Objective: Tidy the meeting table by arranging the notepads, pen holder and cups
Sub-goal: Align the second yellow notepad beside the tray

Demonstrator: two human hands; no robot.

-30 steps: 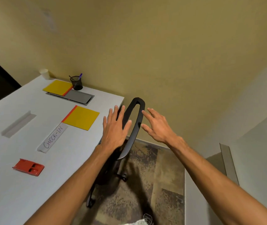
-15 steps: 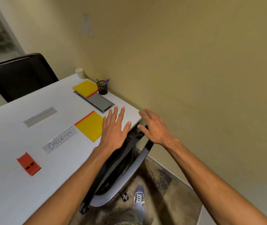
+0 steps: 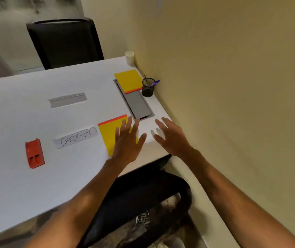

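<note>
Two yellow notepads with red edges lie on the white table [image 3: 35, 176]. The near notepad [image 3: 108, 134] is partly covered by my left hand [image 3: 127, 142], which hovers over it with fingers spread and holds nothing. To the right, my right hand [image 3: 171, 136] is open above the table's corner, also holding nothing. The far notepad [image 3: 128, 80] rests partly on a grey cable hatch [image 3: 137, 105]. A black mesh pen holder [image 3: 148, 87] with a blue pen stands beside it against the wall. At the far corner stands a white paper cup [image 3: 129, 57].
A "CHECK-IN" name strip [image 3: 76, 137], a red plastic item [image 3: 34, 153] and a clear sign holder [image 3: 67, 100] lie on the table. One black chair [image 3: 64, 42] stands at the far side, another [image 3: 143, 190] is tucked under the near edge. The wall runs close on the right.
The view has swung left and down onto the table. Both hands have moved off the near chair's backrest and now hover over the table corner and near notepad.
</note>
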